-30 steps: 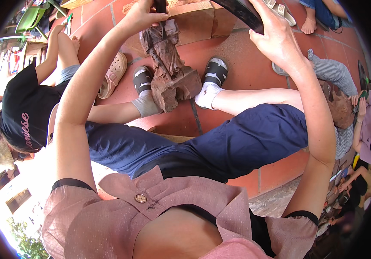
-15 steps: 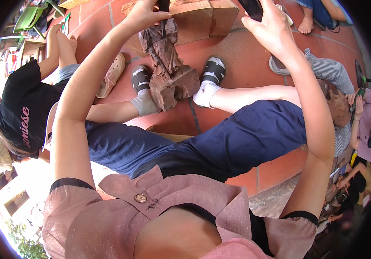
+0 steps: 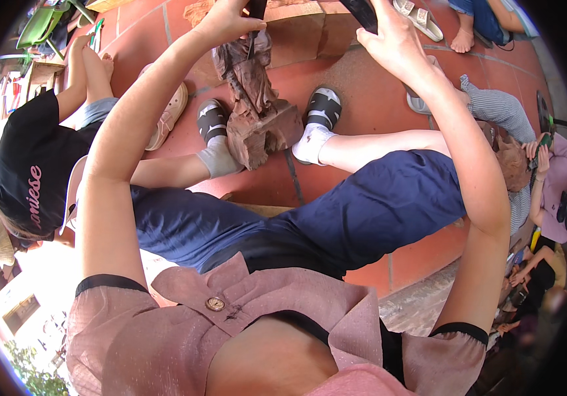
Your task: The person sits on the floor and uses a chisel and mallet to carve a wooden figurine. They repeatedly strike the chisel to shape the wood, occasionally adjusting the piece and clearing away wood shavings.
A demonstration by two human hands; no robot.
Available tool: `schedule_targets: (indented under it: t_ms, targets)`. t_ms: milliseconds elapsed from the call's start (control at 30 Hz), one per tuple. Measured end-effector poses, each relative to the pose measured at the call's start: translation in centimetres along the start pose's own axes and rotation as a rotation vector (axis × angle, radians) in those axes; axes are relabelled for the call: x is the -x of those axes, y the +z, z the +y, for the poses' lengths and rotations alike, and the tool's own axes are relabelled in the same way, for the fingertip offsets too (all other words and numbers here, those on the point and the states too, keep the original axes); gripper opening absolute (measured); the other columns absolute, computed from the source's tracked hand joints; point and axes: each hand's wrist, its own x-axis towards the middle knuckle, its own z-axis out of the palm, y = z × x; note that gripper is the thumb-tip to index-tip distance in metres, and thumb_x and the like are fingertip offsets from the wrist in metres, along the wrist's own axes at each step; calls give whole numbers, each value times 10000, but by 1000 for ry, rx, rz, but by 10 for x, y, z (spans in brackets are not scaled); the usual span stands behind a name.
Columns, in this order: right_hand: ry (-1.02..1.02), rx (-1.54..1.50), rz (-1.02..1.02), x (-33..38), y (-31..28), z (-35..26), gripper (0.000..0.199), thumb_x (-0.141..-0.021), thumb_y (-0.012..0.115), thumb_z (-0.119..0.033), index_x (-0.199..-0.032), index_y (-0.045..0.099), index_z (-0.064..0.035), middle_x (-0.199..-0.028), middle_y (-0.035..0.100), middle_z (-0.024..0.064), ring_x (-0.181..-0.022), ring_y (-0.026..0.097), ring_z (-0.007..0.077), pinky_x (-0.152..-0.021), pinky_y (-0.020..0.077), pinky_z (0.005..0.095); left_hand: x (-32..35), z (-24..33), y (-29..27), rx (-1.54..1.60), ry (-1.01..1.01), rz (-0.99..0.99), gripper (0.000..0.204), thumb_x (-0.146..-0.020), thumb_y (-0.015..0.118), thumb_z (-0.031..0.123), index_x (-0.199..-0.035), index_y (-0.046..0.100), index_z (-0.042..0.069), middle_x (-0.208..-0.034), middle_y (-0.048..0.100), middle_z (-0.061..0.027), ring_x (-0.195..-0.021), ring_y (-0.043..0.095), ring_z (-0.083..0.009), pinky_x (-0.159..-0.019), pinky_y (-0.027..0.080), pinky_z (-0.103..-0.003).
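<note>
A carved brown wooden figure [image 3: 242, 79] on a rough block base stands on the floor between my feet. Its top is hidden behind my left hand [image 3: 225, 21]. Those fingers are closed round a dark, slim chisel-like tool [image 3: 256, 12], whose thin end points down onto the figure. Raised to the right and apart from the carving, my right hand [image 3: 397, 43] grips a thick black object [image 3: 361, 12]. The upper edge of the picture cuts this object off, so its kind does not show.
Wooden blocks [image 3: 300, 36] lie behind the figure on red floor tiles [image 3: 356, 92]. A person in a black shirt [image 3: 33, 158] sits at left, near a green chair [image 3: 40, 26]. Another person's striped sleeve [image 3: 504, 109] is at right. Loose sandals [image 3: 419, 18] lie at the upper right.
My right hand has moved slightly left with the black object, toward the figure. The left hand has shifted a little right and stays at the top of the carving.
</note>
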Motion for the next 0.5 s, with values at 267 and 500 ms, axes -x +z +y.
schedule_targets:
  t_ms: [267, 500]
  targets:
    - [-6, 137, -120, 9, -8, -1, 828, -776, 583, 35, -1547, 325, -125, -1264, 599, 294, -1131, 616, 480, -953, 507, 529, 7, 22, 2, -154, 59, 2, 430, -724, 797, 126, -1095, 638, -24, -947, 723, -209, -901, 716, -304, -811, 577, -407]
    - [82, 201, -256, 11, -19, -10, 830, -777, 580, 36, -1551, 320, -115, -1284, 597, 285, -1148, 607, 483, -967, 503, 519, 10, 27, 2, -132, 72, -12, 408, -736, 785, 106, -1092, 632, -19, -939, 726, -209, -911, 721, -306, -817, 578, -409]
